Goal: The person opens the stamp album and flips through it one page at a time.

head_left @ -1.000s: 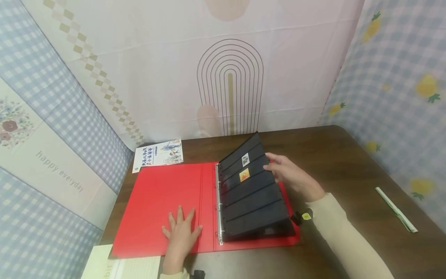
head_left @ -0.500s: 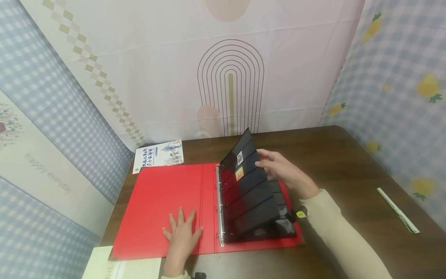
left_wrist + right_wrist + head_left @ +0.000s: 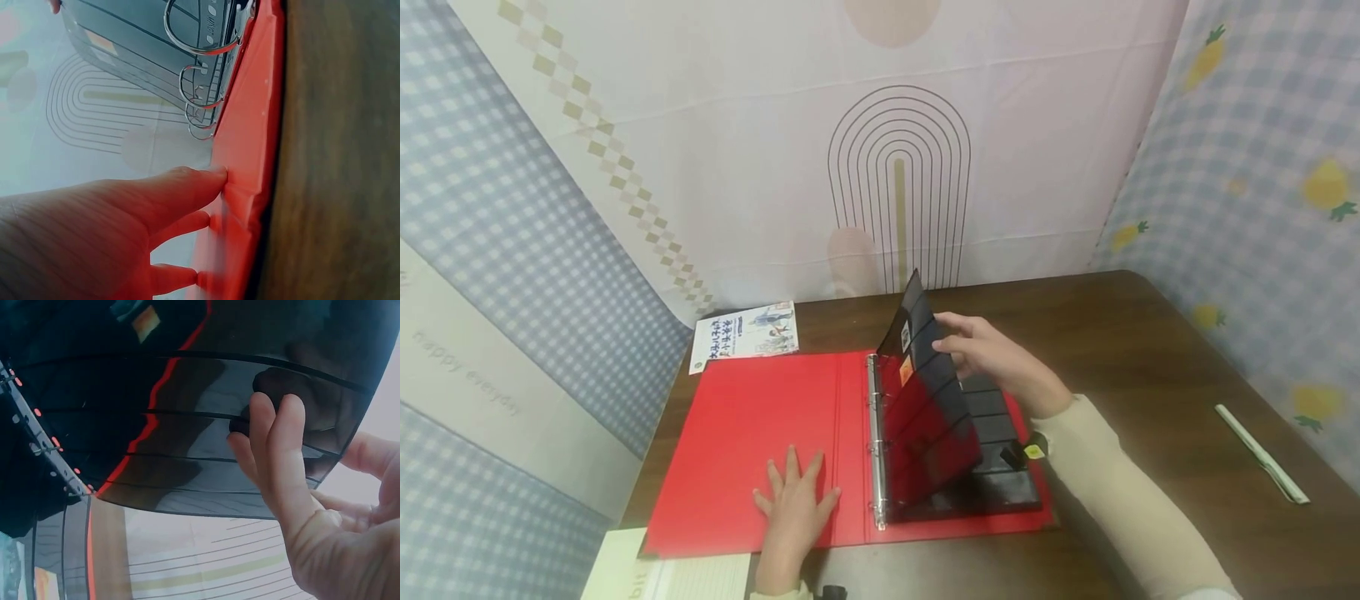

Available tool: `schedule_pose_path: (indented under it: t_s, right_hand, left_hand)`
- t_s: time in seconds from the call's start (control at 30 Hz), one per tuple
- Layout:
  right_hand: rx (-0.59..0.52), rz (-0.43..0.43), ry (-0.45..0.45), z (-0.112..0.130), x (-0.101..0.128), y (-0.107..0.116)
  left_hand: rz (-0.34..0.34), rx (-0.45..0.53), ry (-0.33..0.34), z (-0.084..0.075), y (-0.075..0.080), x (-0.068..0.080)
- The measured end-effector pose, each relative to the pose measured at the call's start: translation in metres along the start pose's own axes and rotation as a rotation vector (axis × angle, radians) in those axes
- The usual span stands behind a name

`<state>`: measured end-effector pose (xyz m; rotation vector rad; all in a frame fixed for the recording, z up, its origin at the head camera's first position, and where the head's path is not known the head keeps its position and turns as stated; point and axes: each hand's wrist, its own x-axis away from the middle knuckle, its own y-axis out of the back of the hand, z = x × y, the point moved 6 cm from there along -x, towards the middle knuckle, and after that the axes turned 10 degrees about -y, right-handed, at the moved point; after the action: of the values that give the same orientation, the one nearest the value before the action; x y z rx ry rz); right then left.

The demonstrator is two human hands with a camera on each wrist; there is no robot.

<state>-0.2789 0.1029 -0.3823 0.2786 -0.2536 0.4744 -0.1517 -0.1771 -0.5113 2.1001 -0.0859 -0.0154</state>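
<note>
A red ring binder (image 3: 752, 408) lies spread on the table, with metal rings (image 3: 875, 442) along its spine. My left hand (image 3: 795, 508) rests on the bare left cover, fingers spread and straight. My right hand (image 3: 1011, 362) pinches the outer edge of a black stamp album page (image 3: 934, 400), thumb and fingers on opposite sides of it. That page stands steeply tilted and slightly bowed, its inner edge on the rings. Two small stamps sit in its strips, a grey one (image 3: 906, 336) and an orange one (image 3: 906, 370). More black pages (image 3: 992, 429) lie flat beneath.
At the back left, a white picture booklet (image 3: 745, 337) lies against the binder's top edge. A pale notebook (image 3: 692, 575) sticks out from under the front left corner. Toward the right table edge lies a thin pale green strip (image 3: 1261, 454). Patterned cloths hang around the table.
My right hand has swung the black page up and leftward, from a low slant to nearly upright, uncovering more of the pages below. The left hand has stayed in place on the cover.
</note>
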Motion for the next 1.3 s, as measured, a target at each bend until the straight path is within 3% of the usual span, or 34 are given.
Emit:
schedule_pose_path:
  t_s: [0.47,0.73,0.97,1.17,1.23,1.3]
  right_hand:
    - [-0.002,0.013,0.008,0.027,-0.006,-0.024]
    - [-0.029,0.011,0.017,0.038,-0.008,-0.035]
    - [-0.034,-0.010,0.005,0.043,-0.009,-0.042]
    - [0.003,-0.041,0.003,0.048,-0.012,-0.046]
    - [0.005,-0.042,0.001,0.049,-0.012,-0.047]
    - [0.009,-0.039,-0.001,0.049,-0.011,-0.049]
  left_hand:
    - [-0.007,0.003,-0.019,0.000,0.002,0.001]
    - [-0.052,0.108,-0.031,-0.011,0.014,0.009]
    - [-0.169,0.256,-0.147,-0.049,0.048,0.021]
    - [-0.399,0.529,-0.327,-0.103,0.091,0.022]
    - [-0.415,0.566,-0.353,-0.116,0.100,0.015]
    - [-0.376,0.582,-0.332,-0.123,0.102,0.004]
